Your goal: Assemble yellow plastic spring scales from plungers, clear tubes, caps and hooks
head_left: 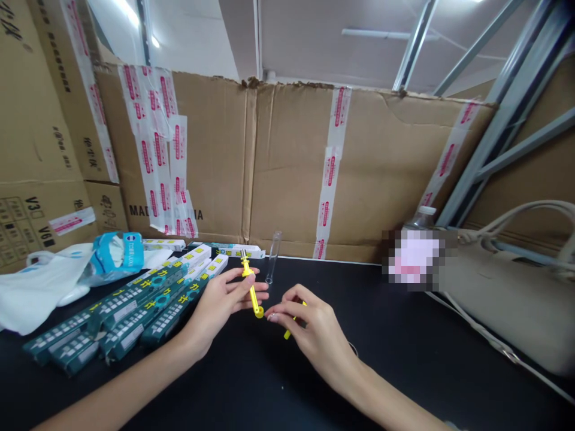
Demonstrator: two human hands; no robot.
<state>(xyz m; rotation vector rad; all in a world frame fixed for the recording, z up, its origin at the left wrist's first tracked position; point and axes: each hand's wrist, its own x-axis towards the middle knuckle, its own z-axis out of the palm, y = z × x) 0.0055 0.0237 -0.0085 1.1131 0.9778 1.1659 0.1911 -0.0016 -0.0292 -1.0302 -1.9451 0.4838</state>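
In the head view my left hand (224, 298) holds a slim yellow plastic rod (254, 297) between thumb and fingers. The rod tilts, with a metal piece at its upper end and a round yellow knob at its lower end. Close to that knob, my right hand (309, 326) is closed in a pinch, its fingertips on something too small to make out. A second yellow piece (287, 334) sticks out from under the fingers of this hand, mostly hidden by them. Behind both hands a clear tube (272, 263) stands near the cardboard wall.
Several long green boxes (130, 323) with yellow lettering lie piled on the black table (278, 395) at left. Beyond them are a blue packet (117, 254) and white plastic (40, 293). A beige handbag (507, 299) and a bottle (422, 216) stand at right. Cardboard (287, 179) closes off the back.
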